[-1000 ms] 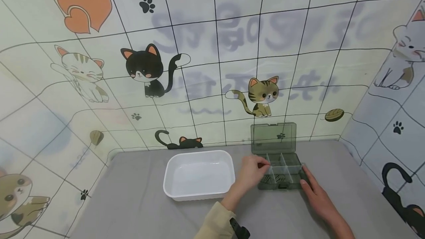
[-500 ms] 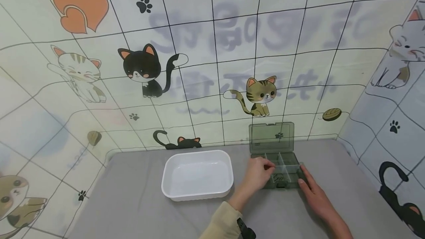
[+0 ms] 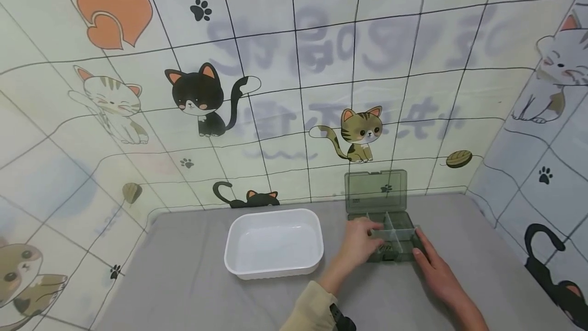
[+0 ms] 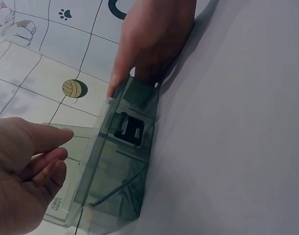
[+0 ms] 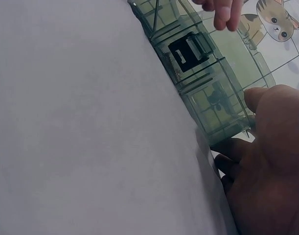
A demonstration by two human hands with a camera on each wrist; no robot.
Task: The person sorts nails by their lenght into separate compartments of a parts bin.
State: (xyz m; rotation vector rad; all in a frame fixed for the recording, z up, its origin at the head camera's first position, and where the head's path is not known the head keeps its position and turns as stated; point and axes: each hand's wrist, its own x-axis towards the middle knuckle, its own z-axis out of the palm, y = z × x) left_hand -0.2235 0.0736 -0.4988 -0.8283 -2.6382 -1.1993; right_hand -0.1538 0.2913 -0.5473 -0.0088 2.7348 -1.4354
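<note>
A green see-through compartment box (image 3: 406, 244) lies on the grey cloth with its lid (image 3: 375, 199) raised at the back. Over its left compartments hovers my left hand (image 3: 356, 244), thumb and forefinger spread apart. In the left wrist view nothing shows between those fingers, beside the box's front wall (image 4: 107, 161). My right hand (image 3: 438, 277) grips the right side of the box; in the right wrist view its thumb (image 5: 257, 98) is at the top corner, the other fingers curled low at the side. Small slender dark pieces (image 3: 385, 247) lie in a front compartment.
A white rectangular tray (image 3: 273, 274) with nothing in it stands left of the box. Behind the cloth-covered table (image 3: 197, 269) hangs a tiled sheet (image 3: 275, 167) with cat drawings, which also closes off both sides.
My left hand has shifted slightly right over the box, and its pinched fingertips have parted. The right hand keeps its grip on the side of the box.
</note>
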